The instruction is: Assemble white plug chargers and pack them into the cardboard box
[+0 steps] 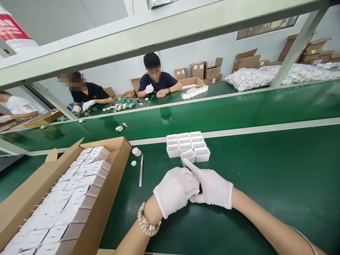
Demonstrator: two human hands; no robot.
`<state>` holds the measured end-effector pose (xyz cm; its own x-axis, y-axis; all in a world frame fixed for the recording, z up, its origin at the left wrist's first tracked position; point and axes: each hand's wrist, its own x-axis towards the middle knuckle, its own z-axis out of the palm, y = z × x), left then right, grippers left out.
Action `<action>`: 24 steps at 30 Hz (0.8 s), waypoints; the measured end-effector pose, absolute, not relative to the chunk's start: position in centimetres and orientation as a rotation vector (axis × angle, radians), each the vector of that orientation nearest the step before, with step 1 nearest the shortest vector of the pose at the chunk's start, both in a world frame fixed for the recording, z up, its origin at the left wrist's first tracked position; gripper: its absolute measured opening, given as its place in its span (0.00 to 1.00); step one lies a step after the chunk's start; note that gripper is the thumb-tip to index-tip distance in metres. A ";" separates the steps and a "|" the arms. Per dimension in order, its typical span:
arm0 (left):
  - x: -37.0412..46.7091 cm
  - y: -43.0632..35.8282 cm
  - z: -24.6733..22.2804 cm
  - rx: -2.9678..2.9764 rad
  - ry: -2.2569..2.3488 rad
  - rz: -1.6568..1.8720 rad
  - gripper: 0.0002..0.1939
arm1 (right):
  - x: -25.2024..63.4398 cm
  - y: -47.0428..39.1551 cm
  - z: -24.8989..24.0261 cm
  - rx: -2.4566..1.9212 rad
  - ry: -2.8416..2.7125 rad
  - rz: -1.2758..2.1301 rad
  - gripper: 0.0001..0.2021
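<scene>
My left hand [175, 189] and my right hand [212, 187], both in white gloves, meet above the green table in front of a block of white plastic boxes [202, 154]. The left fingers are curled against the right palm. My right index finger stretches forward, its tip overlapping the lower edge of a slightly turned front box [188, 156]; whether it touches is unclear. The other right fingers and thumb close around the left fingertips. A small dark patch shows between the hands, and what they hold, if anything, is hidden. The boxes stand in rows with open tops.
A cardboard carton [117, 166] of white plugs or adapters stands at left. Beside it lie tweezers [141, 170], a white cylinder [136, 152] and a white disc [133, 163]. A green conveyor belt [228, 113] runs beyond. Co-workers sit across it; a metal beam [159, 33] crosses above.
</scene>
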<state>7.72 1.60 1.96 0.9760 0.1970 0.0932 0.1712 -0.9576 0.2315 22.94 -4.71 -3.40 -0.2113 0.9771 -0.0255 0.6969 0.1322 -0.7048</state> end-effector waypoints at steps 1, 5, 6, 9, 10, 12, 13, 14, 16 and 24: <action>7.7 1.6 2.1 2.899 0.283 0.163 0.13 | 22.9 -4.7 -3.4 -1.602 -1.973 0.835 0.56; 7.5 2.1 2.4 2.819 0.296 0.073 0.15 | 22.9 -4.8 -3.2 -1.544 -1.939 0.877 0.57; 7.4 2.2 2.5 2.793 0.290 0.054 0.15 | 23.0 -4.8 -3.1 -1.515 -1.909 0.924 0.59; 6.9 2.3 2.7 2.725 0.272 0.057 0.12 | 23.8 -4.9 -2.8 -1.409 -1.835 1.073 0.62; 6.7 2.3 2.8 2.711 0.273 0.064 0.11 | 24.2 -5.0 -2.7 -1.378 -1.837 1.109 0.63; 6.4 2.3 3.0 2.712 0.313 0.069 0.09 | 24.7 -5.1 -2.8 -1.331 -1.873 1.156 0.63; 6.3 2.3 3.1 2.724 0.342 0.062 0.10 | 24.9 -5.1 -2.9 -1.319 -1.899 1.165 0.62; 6.3 2.3 3.2 2.734 0.365 0.051 0.10 | 24.9 -5.1 -3.1 -1.318 -1.929 1.158 0.62; 6.2 2.3 3.5 2.728 0.396 0.032 0.11 | 24.8 -5.1 -3.7 -1.337 -1.983 1.095 0.61; 6.0 2.2 3.5 2.647 0.339 0.114 0.10 | 25.8 -4.9 -3.3 -1.340 -2.082 0.932 0.51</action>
<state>6.01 2.17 3.48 0.9661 0.2570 0.0222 0.2185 -0.8610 0.4593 25.77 -4.85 -3.26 -0.3970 0.9170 0.0389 0.5815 0.2841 -0.7623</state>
